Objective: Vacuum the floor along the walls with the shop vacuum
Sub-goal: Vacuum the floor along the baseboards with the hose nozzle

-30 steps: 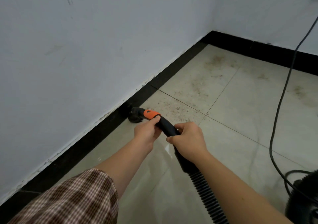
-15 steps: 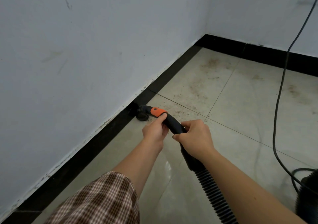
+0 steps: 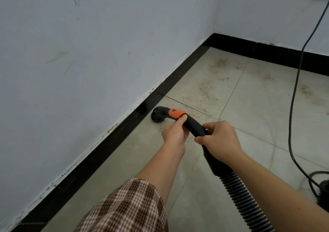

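The vacuum's black handle tube [image 3: 195, 124] has an orange band [image 3: 176, 113] and ends in a round black brush nozzle [image 3: 157, 115] on the floor, close to the black baseboard [image 3: 110, 142] of the left wall. My left hand [image 3: 175, 134] grips the tube just behind the orange band. My right hand [image 3: 219, 140] grips it a little further back. The ribbed black hose [image 3: 243, 203] runs from the tube toward the bottom right. Only a dark edge of the vacuum body [image 3: 323, 194] shows at the right.
Beige floor tiles [image 3: 210, 85] ahead carry scattered dirt up to the room corner [image 3: 212, 34]. A black power cord [image 3: 295, 92] hangs from the upper right and curls on the floor near the vacuum body. White walls stand left and ahead.
The nozzle and both hands have slid forward along the baseboard toward the corner. Both grips are unchanged.
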